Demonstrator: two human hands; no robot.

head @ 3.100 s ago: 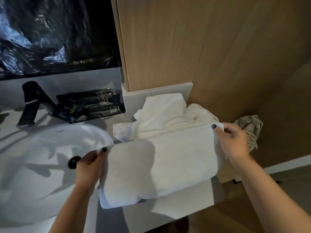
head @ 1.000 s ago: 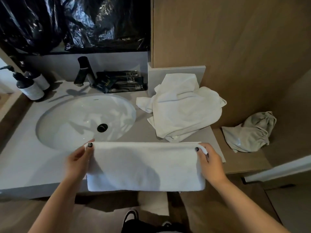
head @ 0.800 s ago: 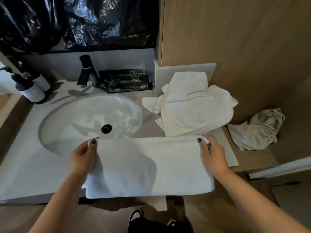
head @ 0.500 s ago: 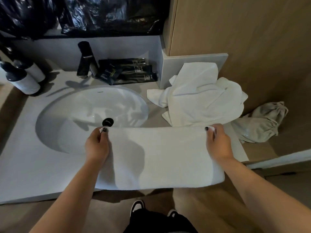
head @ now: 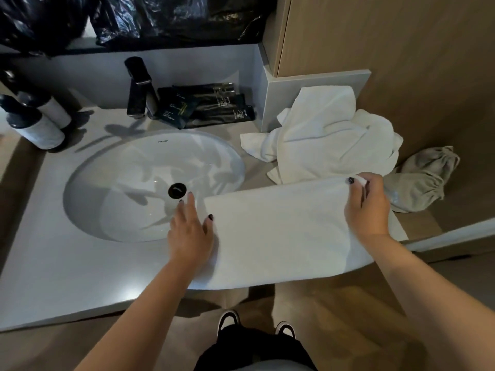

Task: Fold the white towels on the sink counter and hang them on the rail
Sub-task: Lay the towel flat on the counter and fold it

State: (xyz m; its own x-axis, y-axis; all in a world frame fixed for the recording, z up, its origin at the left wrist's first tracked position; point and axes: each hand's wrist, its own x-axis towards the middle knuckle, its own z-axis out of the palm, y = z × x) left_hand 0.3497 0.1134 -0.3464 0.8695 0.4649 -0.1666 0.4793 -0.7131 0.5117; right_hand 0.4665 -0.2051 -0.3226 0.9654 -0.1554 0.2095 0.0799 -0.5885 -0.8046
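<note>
A folded white towel (head: 281, 231) lies flat on the sink counter (head: 67, 269), its near edge hanging over the counter's front. My right hand (head: 367, 210) pinches the towel's far right corner. My left hand (head: 191, 228) hovers at the towel's left edge, fingers spread and holding nothing. Behind it a crumpled heap of white towels (head: 329, 135) sits against the grey upstand and wooden wall. No rail is in view.
A white oval basin (head: 128, 183) with a black drain fills the counter's middle. A black tap (head: 139, 89), dark sachets (head: 203, 105) and two pump bottles (head: 34, 124) stand at the back. A grey cloth bag (head: 420, 180) lies on the lower ledge at right.
The towel was held up by both top corners; now it lies on the counter. My left hand has let go of its corner and opened beside the left edge.
</note>
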